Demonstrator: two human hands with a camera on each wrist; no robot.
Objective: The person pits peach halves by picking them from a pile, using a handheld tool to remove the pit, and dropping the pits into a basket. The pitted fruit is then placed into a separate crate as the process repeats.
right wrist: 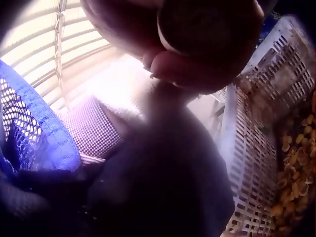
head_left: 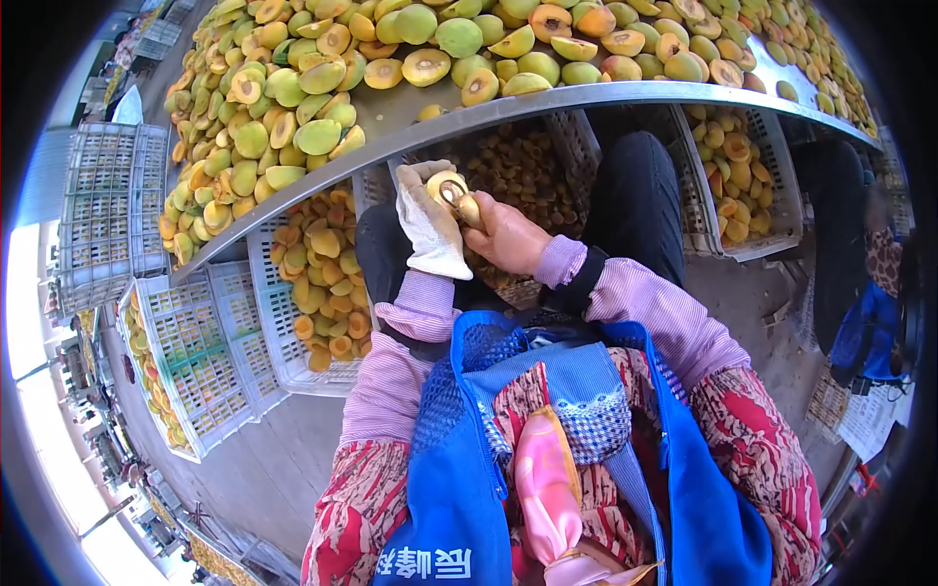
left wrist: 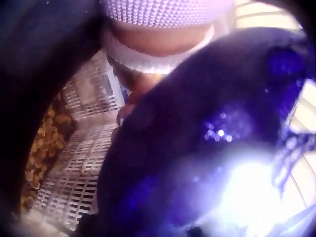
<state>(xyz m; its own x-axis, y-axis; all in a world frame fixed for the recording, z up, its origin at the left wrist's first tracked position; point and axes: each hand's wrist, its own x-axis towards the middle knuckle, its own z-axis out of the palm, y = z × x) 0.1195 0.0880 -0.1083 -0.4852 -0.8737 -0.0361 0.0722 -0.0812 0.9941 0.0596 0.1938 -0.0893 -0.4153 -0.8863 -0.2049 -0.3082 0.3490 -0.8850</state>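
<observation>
My left hand, in a whitish work glove, holds a cut yellow peach half with its cut face turned up and toward the right. My bare right hand grips a short tool whose front end meets the fruit's hollow. In the right wrist view the round butt of the handle shows between curled fingers; the tip is hidden there. Both hands are above the lap, just below the metal table edge. The left wrist view is mostly blocked by dark blue cloth.
Halved peaches cover the metal table ahead. Beneath its rim, a crate of small brownish pieces stands between the knees. Crates of peach halves stand left and right. Another person's dark-clad leg is at far right.
</observation>
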